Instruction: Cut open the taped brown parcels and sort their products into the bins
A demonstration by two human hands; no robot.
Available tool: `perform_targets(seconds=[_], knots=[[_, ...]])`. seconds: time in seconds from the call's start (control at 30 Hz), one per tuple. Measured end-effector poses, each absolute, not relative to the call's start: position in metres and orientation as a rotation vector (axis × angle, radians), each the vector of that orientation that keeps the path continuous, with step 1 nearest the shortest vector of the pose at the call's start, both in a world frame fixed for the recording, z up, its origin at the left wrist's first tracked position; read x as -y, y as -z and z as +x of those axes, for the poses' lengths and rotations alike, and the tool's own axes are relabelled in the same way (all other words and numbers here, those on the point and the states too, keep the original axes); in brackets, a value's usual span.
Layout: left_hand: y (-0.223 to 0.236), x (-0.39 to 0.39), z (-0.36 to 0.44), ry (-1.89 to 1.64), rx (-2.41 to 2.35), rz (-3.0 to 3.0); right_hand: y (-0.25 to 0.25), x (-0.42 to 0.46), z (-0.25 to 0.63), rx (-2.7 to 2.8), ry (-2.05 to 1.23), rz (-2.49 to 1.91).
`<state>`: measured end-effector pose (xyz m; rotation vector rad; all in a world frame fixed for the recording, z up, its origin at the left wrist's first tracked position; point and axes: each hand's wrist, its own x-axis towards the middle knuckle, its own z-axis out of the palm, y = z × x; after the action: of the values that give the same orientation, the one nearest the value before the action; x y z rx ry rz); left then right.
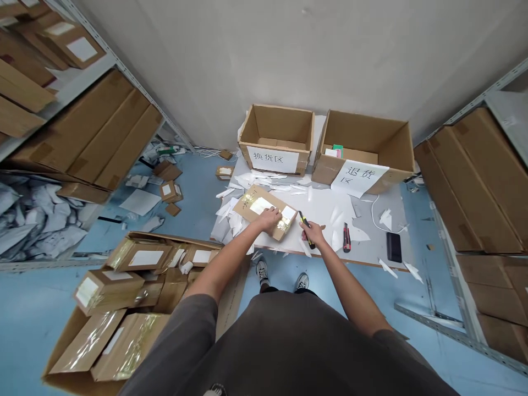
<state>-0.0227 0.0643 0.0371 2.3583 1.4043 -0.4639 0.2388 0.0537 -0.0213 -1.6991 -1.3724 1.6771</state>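
A taped cardboard parcel (251, 204) with white labels lies at a slant on the white table (319, 201). My left hand (270, 218) rests on top of it near its right end, fingers over the box and its label; whether they grip or only press is hard to see. Just right of the parcel, my right hand (313, 233) is closed around a black and yellow utility knife (305, 221). The knife's front end points up and left, close to the parcel's right edge. A second utility knife, red and black (346, 237), lies on the table to the right.
Two open cartons with handwritten signs, a left one (307, 132) and a right one (396, 165), stand at the table's back. Torn white paper (235, 225) litters the table. A phone (394, 247) lies at right. A large carton of parcels (61, 346) stands at lower left; loaded shelves flank both sides.
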Motion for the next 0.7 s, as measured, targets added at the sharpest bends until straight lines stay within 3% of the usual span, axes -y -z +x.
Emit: perform_targets(seconds=[0.17, 0.47, 0.7], knots=[[-0.024, -0.067, -0.021, 0.358, -1.466, 2.403, 0.016, -0.038, 0.245, 1.625, -1.689, -1.639], [-0.018, -0.059, -0.022, 0.315, -1.448, 2.378, -0.01, -0.08, 0.224, 2.595, -1.136, -1.811], [-0.015, -0.066, -0.021, 0.326, -1.442, 2.276, -0.026, -0.103, 0.215, 2.725, -1.214, -1.799]])
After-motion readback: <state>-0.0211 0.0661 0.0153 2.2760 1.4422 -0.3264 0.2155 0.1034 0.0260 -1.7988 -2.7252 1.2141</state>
